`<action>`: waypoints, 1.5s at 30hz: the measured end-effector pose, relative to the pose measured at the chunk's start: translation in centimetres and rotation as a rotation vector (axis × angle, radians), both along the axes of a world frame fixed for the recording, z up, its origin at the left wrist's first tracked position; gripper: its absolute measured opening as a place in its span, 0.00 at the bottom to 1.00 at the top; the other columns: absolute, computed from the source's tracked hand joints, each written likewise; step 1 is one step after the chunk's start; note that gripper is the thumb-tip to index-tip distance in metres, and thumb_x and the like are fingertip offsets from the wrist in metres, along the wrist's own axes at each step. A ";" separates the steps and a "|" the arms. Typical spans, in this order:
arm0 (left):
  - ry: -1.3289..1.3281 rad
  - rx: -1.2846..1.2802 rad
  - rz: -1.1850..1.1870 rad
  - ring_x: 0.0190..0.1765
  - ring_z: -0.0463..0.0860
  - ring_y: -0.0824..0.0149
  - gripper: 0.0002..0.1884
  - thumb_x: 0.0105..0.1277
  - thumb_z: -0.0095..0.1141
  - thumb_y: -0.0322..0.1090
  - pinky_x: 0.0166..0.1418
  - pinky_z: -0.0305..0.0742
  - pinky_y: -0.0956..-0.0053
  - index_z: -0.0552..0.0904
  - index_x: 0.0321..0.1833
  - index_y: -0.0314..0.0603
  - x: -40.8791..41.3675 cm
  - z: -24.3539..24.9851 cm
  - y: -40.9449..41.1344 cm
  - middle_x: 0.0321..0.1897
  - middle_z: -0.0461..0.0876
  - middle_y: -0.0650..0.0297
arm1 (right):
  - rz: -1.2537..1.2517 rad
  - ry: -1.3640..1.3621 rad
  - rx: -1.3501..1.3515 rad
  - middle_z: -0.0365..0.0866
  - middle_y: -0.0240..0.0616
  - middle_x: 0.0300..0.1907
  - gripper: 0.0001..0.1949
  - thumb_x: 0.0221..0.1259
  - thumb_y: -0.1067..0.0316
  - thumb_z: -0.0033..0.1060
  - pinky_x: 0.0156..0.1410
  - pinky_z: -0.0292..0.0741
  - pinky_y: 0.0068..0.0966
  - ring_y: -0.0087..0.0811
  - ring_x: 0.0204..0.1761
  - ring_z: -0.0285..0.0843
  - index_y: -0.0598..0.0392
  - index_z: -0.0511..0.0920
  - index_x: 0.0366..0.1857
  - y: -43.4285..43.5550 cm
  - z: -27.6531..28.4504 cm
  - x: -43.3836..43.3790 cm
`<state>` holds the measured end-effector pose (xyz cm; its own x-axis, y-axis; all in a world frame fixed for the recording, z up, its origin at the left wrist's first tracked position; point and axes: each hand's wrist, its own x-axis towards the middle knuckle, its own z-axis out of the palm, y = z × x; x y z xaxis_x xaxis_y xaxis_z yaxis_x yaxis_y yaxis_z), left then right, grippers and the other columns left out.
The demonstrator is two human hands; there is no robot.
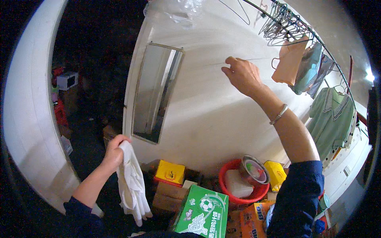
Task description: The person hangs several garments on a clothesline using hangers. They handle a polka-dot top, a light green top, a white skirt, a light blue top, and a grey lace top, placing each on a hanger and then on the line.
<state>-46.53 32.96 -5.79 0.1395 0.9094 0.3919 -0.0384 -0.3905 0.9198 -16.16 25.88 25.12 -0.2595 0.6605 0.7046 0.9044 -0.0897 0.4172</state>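
A limp white cloth [131, 178], its lower end split into finger-like strips like a glove's, hangs from my left hand [117, 151], which is closed on its top at the lower left. My right hand [242, 74] is raised in front of the pale wall, its fingers bent, with nothing seen in them. To its right, an orange cloth [290, 61] and other garments hang from a metal rail [321, 44]. Many wire hangers [284, 25] are bunched higher up on that rail. A silver bracelet [279, 114] is round my right wrist.
A narrow framed mirror [157, 92] hangs on the wall beside a dark doorway [95, 74]. Below are a green printed carton [204, 212], yellow boxes [170, 172], an orange carton [254, 221] and a red basin [229, 196] holding a metal bowl [245, 175]. A green collared shirt [330, 116] hangs at right.
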 end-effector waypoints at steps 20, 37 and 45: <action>0.645 0.405 -0.561 0.47 0.79 0.48 0.16 0.45 0.52 0.22 0.49 0.73 0.60 0.78 0.40 0.38 -3.4 -2.8 15.8 0.40 0.80 0.52 | 0.112 -0.518 1.016 0.71 0.46 0.57 0.14 0.56 0.57 0.59 0.61 0.66 0.46 0.51 0.61 0.63 0.53 0.80 0.41 20.0 19.7 -16.4; 0.508 0.261 -0.414 0.37 0.82 0.52 0.11 0.46 0.55 0.22 0.41 0.75 0.64 0.80 0.35 0.37 -5.6 -5.8 24.0 0.32 0.81 0.52 | -0.414 -0.076 0.964 0.80 0.57 0.39 0.15 0.52 0.71 0.52 0.49 0.75 0.49 0.58 0.45 0.78 0.53 0.73 0.47 17.2 26.9 -2.6; 0.511 0.244 -0.514 0.38 0.82 0.51 0.12 0.46 0.55 0.23 0.43 0.76 0.63 0.80 0.37 0.36 -4.9 -6.1 26.5 0.32 0.82 0.50 | -0.573 0.307 0.714 0.83 0.50 0.39 0.14 0.58 0.61 0.52 0.47 0.80 0.36 0.41 0.43 0.84 0.62 0.81 0.36 17.0 27.5 2.1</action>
